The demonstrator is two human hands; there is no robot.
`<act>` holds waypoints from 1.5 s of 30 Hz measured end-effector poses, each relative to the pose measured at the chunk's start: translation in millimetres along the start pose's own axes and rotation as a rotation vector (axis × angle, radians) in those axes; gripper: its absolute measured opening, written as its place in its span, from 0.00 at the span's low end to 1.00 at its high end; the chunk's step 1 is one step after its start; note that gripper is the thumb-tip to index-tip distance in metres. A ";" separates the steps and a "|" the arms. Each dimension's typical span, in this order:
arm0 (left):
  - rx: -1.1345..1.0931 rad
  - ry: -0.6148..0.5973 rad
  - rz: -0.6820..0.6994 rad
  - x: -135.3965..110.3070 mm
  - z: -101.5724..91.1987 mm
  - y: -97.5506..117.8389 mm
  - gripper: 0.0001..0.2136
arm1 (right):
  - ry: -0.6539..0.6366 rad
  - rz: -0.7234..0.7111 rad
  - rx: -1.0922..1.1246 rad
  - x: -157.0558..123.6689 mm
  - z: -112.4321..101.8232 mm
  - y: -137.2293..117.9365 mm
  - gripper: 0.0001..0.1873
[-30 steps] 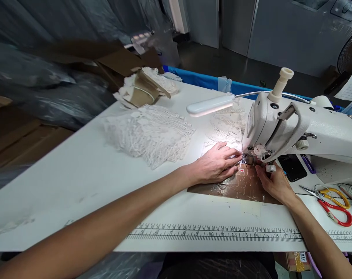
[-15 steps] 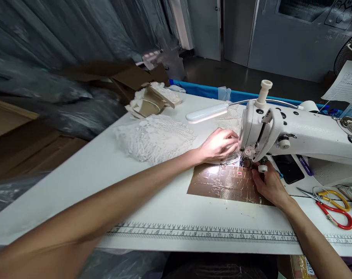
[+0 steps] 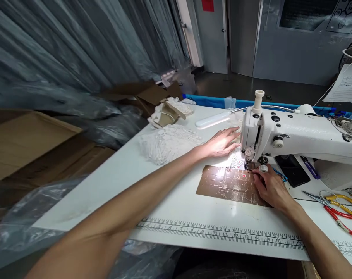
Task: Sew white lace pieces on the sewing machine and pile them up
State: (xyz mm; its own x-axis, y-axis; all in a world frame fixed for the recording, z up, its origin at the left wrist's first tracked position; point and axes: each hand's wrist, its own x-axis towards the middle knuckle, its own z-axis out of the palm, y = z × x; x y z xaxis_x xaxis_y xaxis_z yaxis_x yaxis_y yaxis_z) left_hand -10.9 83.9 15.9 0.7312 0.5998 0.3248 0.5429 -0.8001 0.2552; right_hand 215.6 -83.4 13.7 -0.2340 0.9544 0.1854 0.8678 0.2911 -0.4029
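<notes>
A white sewing machine [image 3: 297, 128] stands at the right, its lamp-lit needle area above a brown, tape-covered plate [image 3: 225, 186]. White lace [image 3: 236, 159] lies under the glare just left of the presser foot. My left hand [image 3: 222, 143] is open, fingers spread, reaching beside the machine head over the lace. Close to the right side of the presser foot is my right hand [image 3: 271, 188], thumb and fingertips together at the brown plate's upper edge. What they pinch, if anything, is too small to make out. A pile of white lace trim [image 3: 170, 143] rests left of my left hand.
Scissors with red and yellow handles [image 3: 338, 209] and a black phone [image 3: 293, 170] lie right of my right hand. A lamp [image 3: 213, 119] reaches over the table. A printed ruler [image 3: 222, 234] runs along the front edge. Cardboard boxes [image 3: 33, 143] stand at the left.
My left hand's fingers have straightened and spread, lifting away from the lace by the needle. My right hand stays near the presser foot. The view has shifted left and up.
</notes>
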 end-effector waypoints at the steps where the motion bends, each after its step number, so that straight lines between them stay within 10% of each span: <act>1: 0.012 0.003 0.003 -9.5 -8.2 2.3 0.18 | 0.027 -0.029 0.005 -1.2 0.0 -1.6 0.15; 10: 0.120 0.161 -0.236 -108.3 -75.2 -6.4 0.19 | 0.106 -0.270 0.138 -9.9 10.5 -9.7 0.18; 17: 0.106 0.102 -0.347 -150.1 -71.0 7.3 0.14 | 0.127 -0.316 0.189 -10.1 15.4 -11.8 0.19; 30: 0.023 0.231 -0.436 -151.7 -64.4 25.4 0.13 | 0.130 -0.318 0.216 -9.1 18.8 -7.0 0.17; 37: -0.184 0.050 -0.130 -130.9 -64.5 75.0 0.11 | 0.089 -0.314 0.226 -7.7 15.3 -8.3 0.17; 45: -0.038 0.013 -0.125 -118.4 -33.1 49.9 0.07 | 0.359 -0.454 0.310 -28.4 -14.9 -27.4 0.17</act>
State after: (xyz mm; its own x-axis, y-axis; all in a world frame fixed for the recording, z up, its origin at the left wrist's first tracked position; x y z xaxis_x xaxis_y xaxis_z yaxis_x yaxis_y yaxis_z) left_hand -84.1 -26.7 20.3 0.6532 0.6953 0.2999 0.6133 -0.7181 0.3290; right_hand 205.0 -119.5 32.9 -0.3397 0.6663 0.6638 0.5379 0.7166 -0.4440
